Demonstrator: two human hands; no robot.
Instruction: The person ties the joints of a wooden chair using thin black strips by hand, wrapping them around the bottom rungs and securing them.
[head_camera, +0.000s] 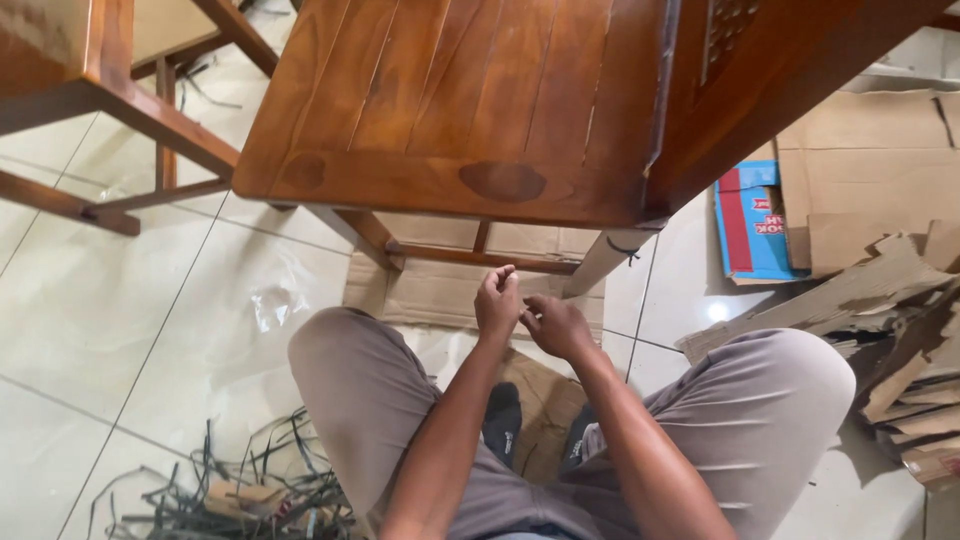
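Observation:
My left hand (498, 302) and my right hand (556, 325) meet between my knees, fingertips pinched together just below the front rail (470, 257) of a brown wooden chair. Whatever is between the fingers is too small to see. The chair's slatted seat (450, 100) fills the top of the view, tilted toward me. Its front right leg (603, 262) is wrapped in pale material with a dark strap around it. Flat cardboard (440, 290) lies on the tiled floor under the chair and my hands.
A second wooden chair frame (110, 110) stands at the upper left. Dark cut strapping (240, 490) is heaped at the bottom left. Torn cardboard pieces (890, 300) and a blue and red box (750, 220) lie at the right. Crumpled clear plastic (275, 303) rests on the tiles.

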